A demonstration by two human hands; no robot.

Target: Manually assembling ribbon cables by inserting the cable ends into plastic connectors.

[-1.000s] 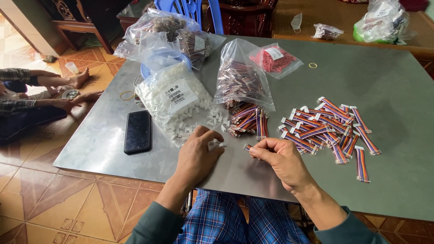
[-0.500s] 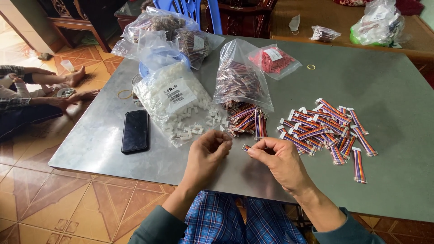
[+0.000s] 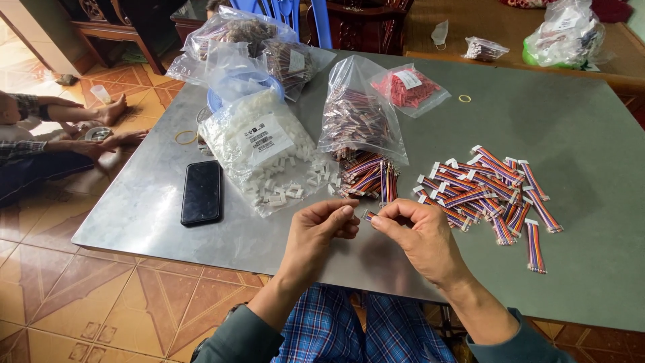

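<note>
Your left hand [image 3: 321, 228] and right hand [image 3: 411, 232] pinch a short rainbow ribbon cable [image 3: 368, 216], seemingly for fitting, above the grey metal worktop [image 3: 591, 128], each grip closed on it.

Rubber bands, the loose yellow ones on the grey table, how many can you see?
2. One rubber band lies near the table's left edge, above the black phone; the other rubber band lies right of the red-parts bag. Bags may hide more.

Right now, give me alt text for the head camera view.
Left hand and right hand pinch a small ribbon cable piece over a grey table, near bags of white connectors, a cable pile and a black phone.
</note>
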